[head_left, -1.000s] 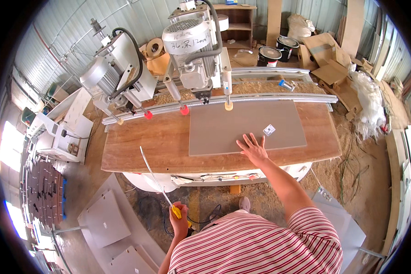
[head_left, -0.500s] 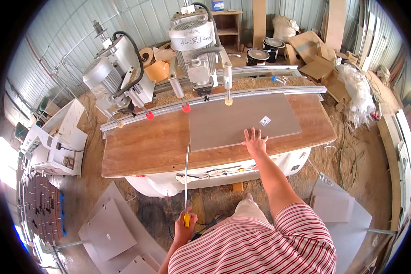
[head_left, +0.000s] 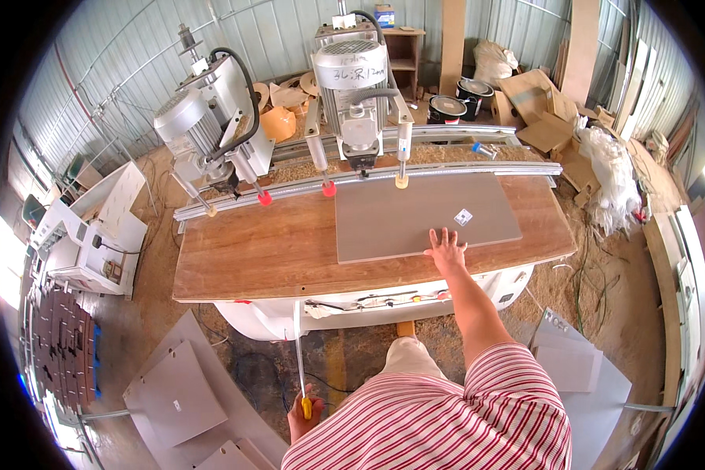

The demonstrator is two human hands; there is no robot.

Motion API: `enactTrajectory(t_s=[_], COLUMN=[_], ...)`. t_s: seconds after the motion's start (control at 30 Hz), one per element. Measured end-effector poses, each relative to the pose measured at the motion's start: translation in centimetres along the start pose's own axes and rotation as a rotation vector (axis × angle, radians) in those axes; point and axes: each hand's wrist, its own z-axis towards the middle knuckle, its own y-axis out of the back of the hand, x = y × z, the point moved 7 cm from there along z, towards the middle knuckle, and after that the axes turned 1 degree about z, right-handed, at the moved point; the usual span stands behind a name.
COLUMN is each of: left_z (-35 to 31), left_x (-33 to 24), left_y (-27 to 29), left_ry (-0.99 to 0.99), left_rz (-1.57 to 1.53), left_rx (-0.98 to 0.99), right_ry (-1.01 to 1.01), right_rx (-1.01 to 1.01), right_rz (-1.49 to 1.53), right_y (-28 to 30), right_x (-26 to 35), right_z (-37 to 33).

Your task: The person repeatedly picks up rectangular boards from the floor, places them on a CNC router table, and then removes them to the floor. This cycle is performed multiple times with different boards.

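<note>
A flat grey-brown panel (head_left: 415,219) with a small white label (head_left: 463,217) lies on the wooden worktable (head_left: 251,251), its far edge by the metal guide rail. My right hand (head_left: 447,252) rests on the panel's near edge, fingers spread, just below the label. Low at the left, my left hand (head_left: 301,415) is closed around the yellow handle of a tool with a long thin metal rod (head_left: 299,352). The rod points up toward the table's front edge. What the rod's tip is like cannot be made out.
Two drilling motors (head_left: 352,86) (head_left: 188,125) stand over the table's far side, with rubber-tipped posts (head_left: 329,188) above the rail. More panels (head_left: 176,403) (head_left: 568,364) lie on either side of me. Cardboard (head_left: 544,117), paint cans (head_left: 446,108) and plastic wrap (head_left: 607,168) sit behind right.
My left hand has lowered the yellow-handled tool leftward, so its rod no longer reaches over the tabletop. My right hand stays on the panel. The whole view has shifted slightly.
</note>
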Motion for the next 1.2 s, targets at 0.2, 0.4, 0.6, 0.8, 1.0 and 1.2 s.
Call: enactTrajectory(t_s=[0.2, 0.4, 0.6, 0.8, 1.0, 1.2], left_z=[2.7, 3.8, 4.2, 4.5, 4.5, 5.0], left_x=[-7.0, -9.5, -9.8, -10.1, -9.3, -9.9], left_y=[-4.2, -5.6, -7.0, -8.6, -10.0, -7.3], left_ry=[-0.042, -0.020, 0.036, 0.087, 0.195, 0.261], left_rz=[0.306, 0.283, 0.196, 0.207, 0.210, 0.038], left_rx=[0.266, 0.274, 0.253, 0.235, 0.276, -0.070], right_ry=[-0.020, -0.026, -0.034, 0.015, 0.099, -0.035], right_rx=[0.000, 0.045, 0.077, 0.044, -0.058, -0.068], right_rz=[0.042, 0.064, 0.086, 0.092, 0.315, 0.237], right_y=[0.6, 1.9, 1.8, 2.1, 1.6, 0.2], right_x=[0.1, 0.2, -0.2, -0.1, -4.0, -14.1], right_z=[-0.1, -0.4, -0.2, -0.8, -2.1, -1.7])
